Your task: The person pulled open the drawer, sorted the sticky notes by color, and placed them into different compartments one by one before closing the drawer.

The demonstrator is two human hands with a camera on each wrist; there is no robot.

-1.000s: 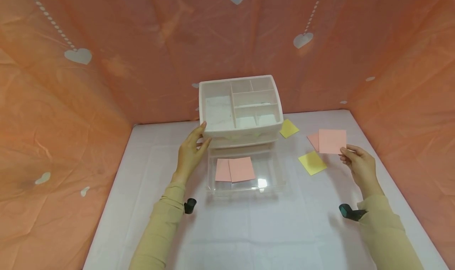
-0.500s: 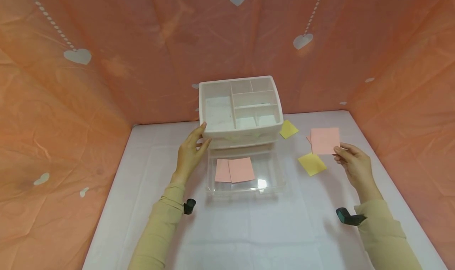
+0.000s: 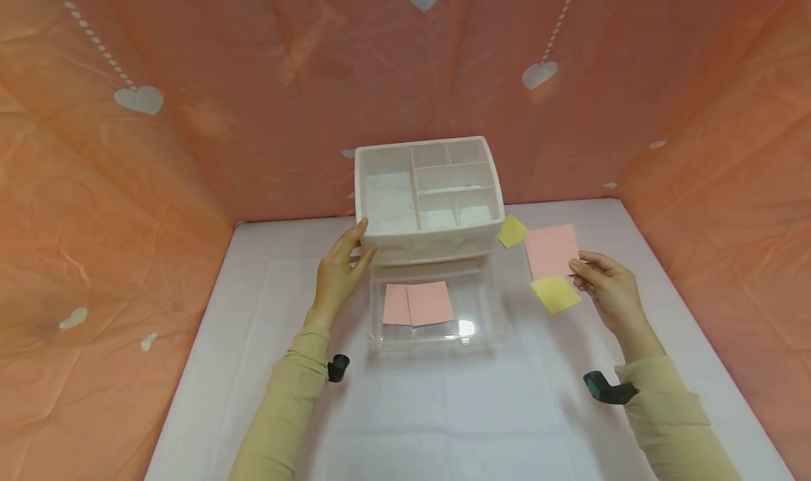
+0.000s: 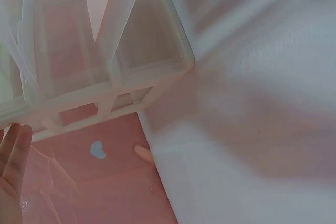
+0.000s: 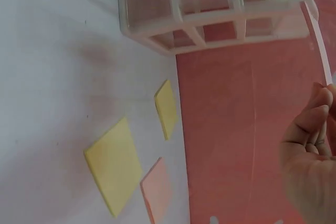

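Note:
My left hand (image 3: 338,277) is at the front left corner of a white plastic drawer organizer (image 3: 431,236), fingertips against its side and thumb at its front. In the left wrist view those fingers (image 4: 16,153) look straight against the frame. A clear lower drawer (image 3: 478,305) is pulled out, with two pink sticky note pads (image 3: 431,303) lying side by side in it. My right hand (image 3: 608,287) pinches another pink sticky note pad (image 3: 551,250) at its lower right corner, raised above the table. In the right wrist view that pad (image 5: 320,45) shows edge-on.
Right of the organizer, two yellow sticky note pads (image 3: 556,294) lie on the white-covered table (image 3: 437,396). One more pink pad (image 5: 157,190) lies near them, hidden in the head view behind the held one. Orange cloth (image 3: 304,79) walls in the back and sides.
My right hand has moved left with the pink pad, toward the organizer, and the pad now covers the pink one on the table. My left hand stays at the corner.

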